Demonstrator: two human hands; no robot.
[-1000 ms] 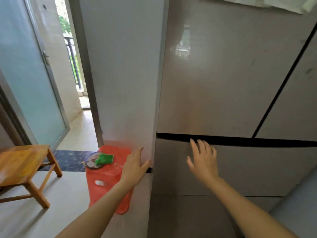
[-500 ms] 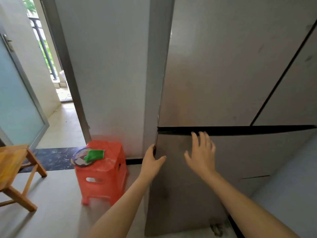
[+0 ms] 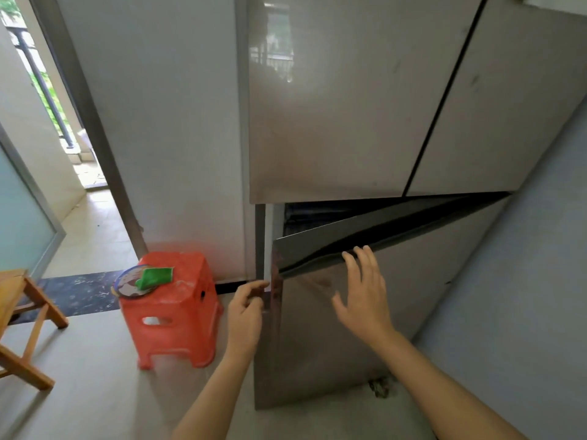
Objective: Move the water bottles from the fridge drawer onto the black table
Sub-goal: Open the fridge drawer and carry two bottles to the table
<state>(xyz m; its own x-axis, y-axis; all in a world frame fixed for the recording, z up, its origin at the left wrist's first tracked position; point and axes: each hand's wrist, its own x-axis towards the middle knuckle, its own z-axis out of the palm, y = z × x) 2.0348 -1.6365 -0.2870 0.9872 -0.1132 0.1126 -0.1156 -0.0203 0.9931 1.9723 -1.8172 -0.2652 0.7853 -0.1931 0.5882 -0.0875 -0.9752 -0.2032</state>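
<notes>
The grey fridge fills the upper right. Its lower door stands ajar, hinged on the right, with a dark gap showing above its top edge. My left hand grips the door's left edge, fingers curled round it. My right hand hovers with fingers spread at the door's top edge, fingertips close to the rim. No water bottles, drawer or black table are visible.
A red plastic stool with a round plate and a green cloth stands left of the fridge. A wooden stool is at the far left. A grey wall hems in the right; a doorway opens at the left.
The lower fridge door was closed and now swings open from its left edge. My left hand moved from the wall to grip that edge; my right hand stays near the top.
</notes>
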